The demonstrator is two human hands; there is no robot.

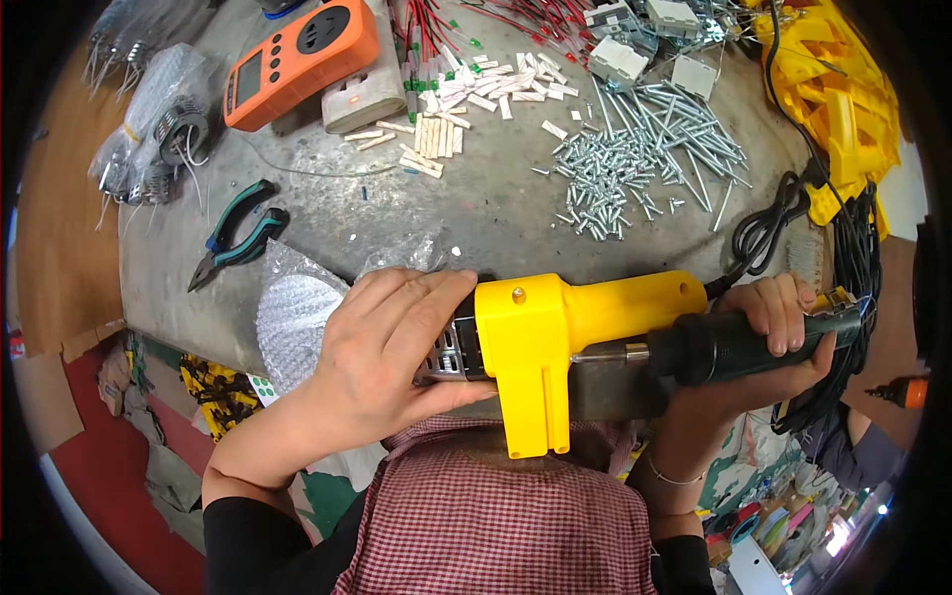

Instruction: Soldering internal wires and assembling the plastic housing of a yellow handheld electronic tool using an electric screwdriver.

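My left hand [369,352] grips a yellow plastic tool housing [526,342] at its left end, over a dark slotted metal part [453,347]. The handle of the housing stretches to the right, and another section points down toward my apron. In my right hand [778,322] is a black electric screwdriver [716,347], held level with the fingers wrapped round its rear. Its shaft [610,354] points left and meets the right side of the housing, below the handle. Whether the tip sits in a screw is hidden.
Loose screws [635,159] and white ceramic sticks [446,124] lie on the grey table. Pliers [238,233], bubble wrap [293,317] and an orange meter [302,64] are at left. Yellow housings [843,109] and black cables [858,268] crowd the right; another person's sleeve [843,446] shows there.
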